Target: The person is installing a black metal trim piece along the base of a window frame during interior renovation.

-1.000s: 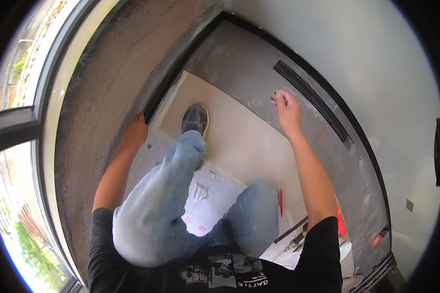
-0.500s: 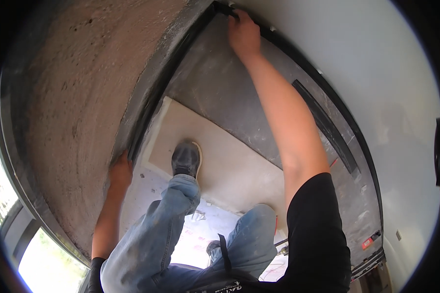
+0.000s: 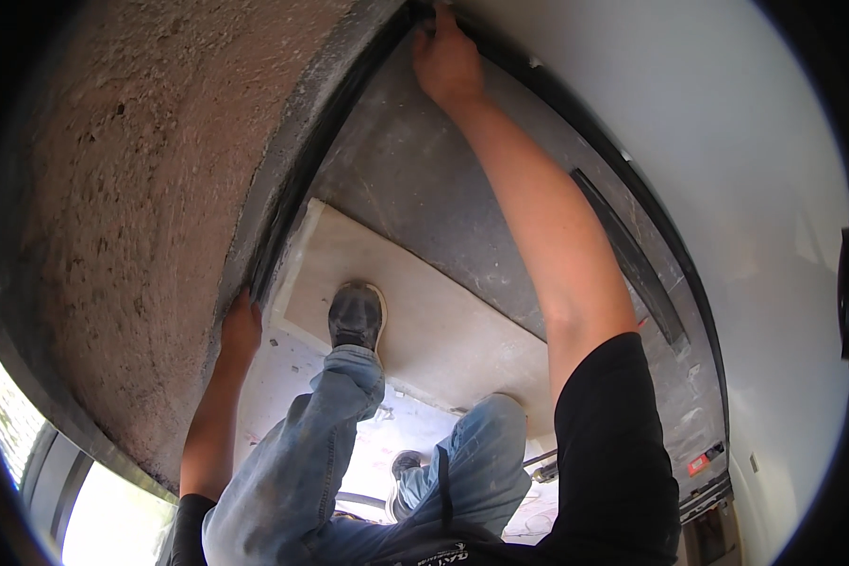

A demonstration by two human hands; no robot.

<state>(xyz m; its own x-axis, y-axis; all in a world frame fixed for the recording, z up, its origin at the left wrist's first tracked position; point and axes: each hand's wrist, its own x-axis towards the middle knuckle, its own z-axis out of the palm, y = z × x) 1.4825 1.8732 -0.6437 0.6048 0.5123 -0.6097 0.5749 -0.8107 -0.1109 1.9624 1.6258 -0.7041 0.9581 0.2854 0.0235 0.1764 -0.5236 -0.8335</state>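
Black trim runs along the foot of the rough wall to the corner. We have our left hand at its near end and our right hand up by the corner (whether either grips or merely presses, we cannot tell). Right of us, a loose strip lies on the floor.

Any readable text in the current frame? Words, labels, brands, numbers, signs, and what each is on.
Shirt: white lettering at the picture's lower edge, partly cut off; I don't transcribe print.
Red item by the right-hand wall: too small to tell whether it carries text.
White floor between the legs: nothing legible.
Black strip along the left wall: no print visible.
No signs seen.
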